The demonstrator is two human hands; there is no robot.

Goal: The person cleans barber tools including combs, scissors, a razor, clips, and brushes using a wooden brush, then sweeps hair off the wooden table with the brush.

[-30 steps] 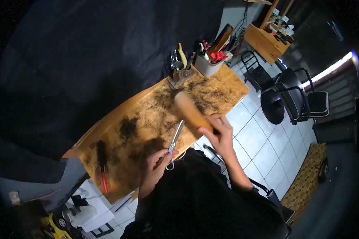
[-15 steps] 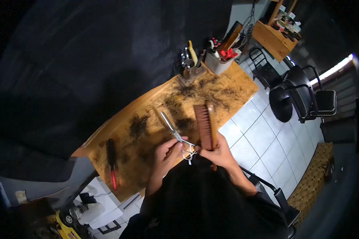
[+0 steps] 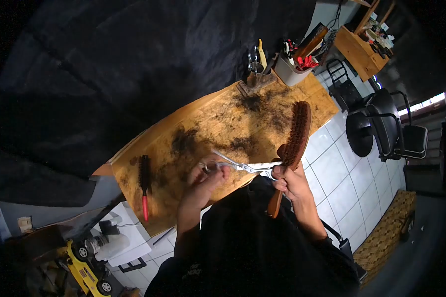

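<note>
My right hand [image 3: 293,184] is closed round the wooden handle of a brush [image 3: 298,133] with brown bristles, held tilted above the table's near edge. A pair of silver thinning scissors [image 3: 245,167] is spread wide between my hands, one toothed edge reaching toward the brush. My left hand [image 3: 203,183] pinches the scissors at their left end; its fingers are partly blurred. The scissors' right end meets the fingers of my right hand, and whether these grip it too I cannot tell. A round hairbrush [image 3: 143,185] with a red handle lies left of my left hand.
Dark hair clippings [image 3: 184,140] are scattered over the wooden table [image 3: 218,119]. At its far end stand a metal cup [image 3: 256,73] of tools and a grey bin [image 3: 290,73] holding combs and red-handled items. Black chairs [image 3: 381,119] stand on the tiled floor at right.
The scissors have gone from nearly closed, pointing away, to spread wide and lying crosswise. My right hand has turned the brush and moved slightly right. The head view has shifted.
</note>
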